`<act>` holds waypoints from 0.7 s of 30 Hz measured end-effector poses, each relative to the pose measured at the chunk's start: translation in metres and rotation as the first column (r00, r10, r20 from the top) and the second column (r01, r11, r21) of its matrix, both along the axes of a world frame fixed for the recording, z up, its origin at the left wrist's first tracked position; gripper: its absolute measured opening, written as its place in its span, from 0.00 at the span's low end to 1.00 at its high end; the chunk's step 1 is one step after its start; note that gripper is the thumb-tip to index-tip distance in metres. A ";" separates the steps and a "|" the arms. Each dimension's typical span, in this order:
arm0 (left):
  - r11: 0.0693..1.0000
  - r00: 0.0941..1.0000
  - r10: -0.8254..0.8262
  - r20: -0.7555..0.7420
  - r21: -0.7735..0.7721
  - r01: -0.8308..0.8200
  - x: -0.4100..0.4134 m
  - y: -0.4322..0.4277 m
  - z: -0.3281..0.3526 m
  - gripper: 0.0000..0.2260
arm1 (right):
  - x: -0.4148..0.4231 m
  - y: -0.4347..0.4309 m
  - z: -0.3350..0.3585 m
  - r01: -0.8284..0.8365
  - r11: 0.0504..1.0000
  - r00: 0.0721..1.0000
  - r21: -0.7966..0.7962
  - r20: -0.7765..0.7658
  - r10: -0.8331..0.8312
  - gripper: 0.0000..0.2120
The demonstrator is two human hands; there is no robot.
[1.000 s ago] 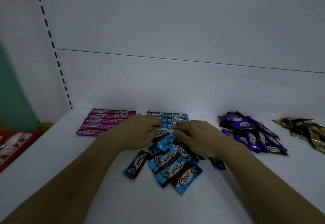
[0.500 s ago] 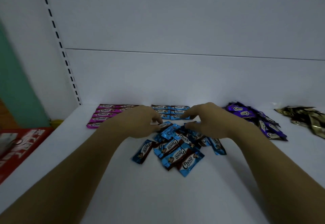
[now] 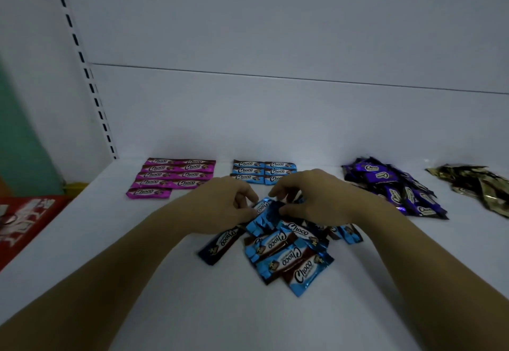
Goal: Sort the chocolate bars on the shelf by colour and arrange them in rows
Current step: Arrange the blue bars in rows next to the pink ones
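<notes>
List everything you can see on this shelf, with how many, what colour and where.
Pink chocolate bars: nine, pink, neat rows at back left.
Sorted blue chocolate bars: six showing, blue, rows at back centre, front ones partly hidden.
Loose blue chocolate bars: a pile, count unclear, blue, front centre.
Held blue bar: one, blue, atop that pile.
Purple chocolate bars: a pile, purple, right of centre.
Gold-wrapped bars: a pile, gold, far right.
Red box: one, red, far left.
Shelf: one, white.
Slotted upright: one, white, back left.
Left hand: one, pinching the held bar.
Right hand: one, pinching the same bar.
</notes>
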State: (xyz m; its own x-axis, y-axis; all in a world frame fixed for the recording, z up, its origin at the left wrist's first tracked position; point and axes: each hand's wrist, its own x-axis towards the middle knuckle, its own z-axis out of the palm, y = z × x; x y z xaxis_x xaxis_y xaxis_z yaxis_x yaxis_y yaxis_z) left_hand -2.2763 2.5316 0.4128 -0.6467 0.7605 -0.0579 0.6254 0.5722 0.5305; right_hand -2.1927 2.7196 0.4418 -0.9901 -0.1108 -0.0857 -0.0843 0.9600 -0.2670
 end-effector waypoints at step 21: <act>0.890 0.927 0.189 0.325 0.342 -0.301 -0.005 -0.001 0.002 0.05 | -0.001 0.013 0.001 0.024 0.962 0.993 -0.272 -0.108 -0.056 0.12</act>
State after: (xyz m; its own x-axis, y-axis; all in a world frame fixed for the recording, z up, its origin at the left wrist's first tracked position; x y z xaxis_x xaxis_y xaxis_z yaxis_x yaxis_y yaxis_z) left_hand -2.2818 2.5310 0.4146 -0.8155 0.5787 -0.0008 0.2880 0.4071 0.8668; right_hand -2.1941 2.7323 0.4427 -0.9957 -0.0742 0.0555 -0.0921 0.8567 -0.5075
